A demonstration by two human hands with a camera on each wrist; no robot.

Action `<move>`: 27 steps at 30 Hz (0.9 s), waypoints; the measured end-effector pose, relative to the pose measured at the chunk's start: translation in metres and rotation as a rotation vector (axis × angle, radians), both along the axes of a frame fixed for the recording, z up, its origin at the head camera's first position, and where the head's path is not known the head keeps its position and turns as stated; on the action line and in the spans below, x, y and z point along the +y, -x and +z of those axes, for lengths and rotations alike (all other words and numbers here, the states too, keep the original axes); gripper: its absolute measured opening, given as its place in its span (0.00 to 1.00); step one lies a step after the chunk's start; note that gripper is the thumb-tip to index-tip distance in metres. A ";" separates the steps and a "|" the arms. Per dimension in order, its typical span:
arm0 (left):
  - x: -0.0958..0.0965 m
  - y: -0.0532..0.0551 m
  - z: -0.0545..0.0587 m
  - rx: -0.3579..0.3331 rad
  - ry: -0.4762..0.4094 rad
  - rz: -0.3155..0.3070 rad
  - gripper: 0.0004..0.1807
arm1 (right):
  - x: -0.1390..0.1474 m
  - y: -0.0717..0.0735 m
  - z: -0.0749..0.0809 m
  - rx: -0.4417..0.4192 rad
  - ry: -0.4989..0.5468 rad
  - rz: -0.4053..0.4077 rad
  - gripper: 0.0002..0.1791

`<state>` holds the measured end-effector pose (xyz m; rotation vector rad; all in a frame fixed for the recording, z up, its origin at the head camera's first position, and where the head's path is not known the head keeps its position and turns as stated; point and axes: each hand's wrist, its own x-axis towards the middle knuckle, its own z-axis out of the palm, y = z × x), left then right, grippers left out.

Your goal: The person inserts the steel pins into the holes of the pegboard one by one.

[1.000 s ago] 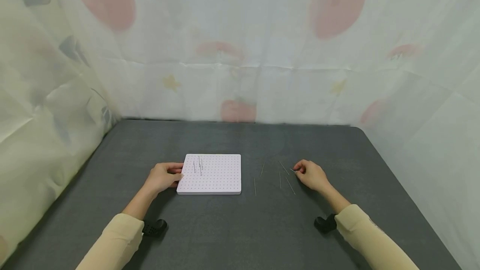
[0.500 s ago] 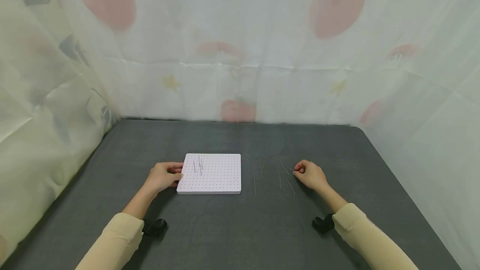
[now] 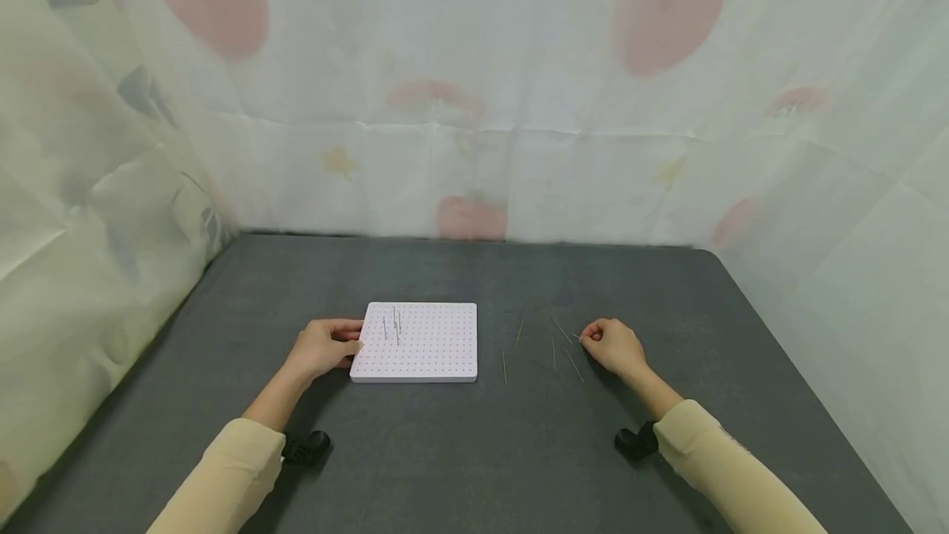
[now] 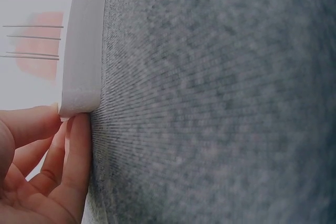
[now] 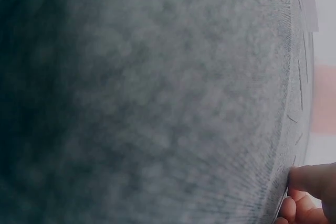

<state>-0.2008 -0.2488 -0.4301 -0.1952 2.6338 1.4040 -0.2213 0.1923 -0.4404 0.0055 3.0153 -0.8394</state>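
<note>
A white pegboard [image 3: 437, 353] with rows of small holes lies flat on the dark grey table. Several thin metal needles [image 3: 398, 334] stand upright in its back left part; the left wrist view shows these needles [image 4: 34, 38] side-on. My left hand [image 3: 319, 350] holds the board's left edge, thumb on the top face and fingers against the side. Over to the right, my right hand [image 3: 614, 346] is low at the table, thumb and fingertips pinching one end of a thin needle [image 3: 576, 337]. Much of that needle is hidden by the fingers.
Several loose needles [image 3: 553, 354] lie scattered on the table [image 3: 474, 460] between the board and my right hand. A patterned curtain [image 3: 549, 188] hangs along the table's back edge and both sides. Each wrist wears a black camera mount [image 3: 636, 442].
My right wrist and forearm have shifted slightly left, while the fingertips stay at nearly the same spot by the needle. My left hand and the pegboard hold still.
</note>
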 end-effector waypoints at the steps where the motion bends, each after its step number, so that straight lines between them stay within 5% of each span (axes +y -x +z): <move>1: 0.000 0.000 0.000 -0.001 0.000 0.001 0.23 | 0.000 0.000 0.000 0.002 -0.004 -0.003 0.06; 27: 0.001 0.001 0.000 -0.005 0.003 0.024 0.23 | -0.008 0.010 0.005 0.131 0.020 -0.059 0.09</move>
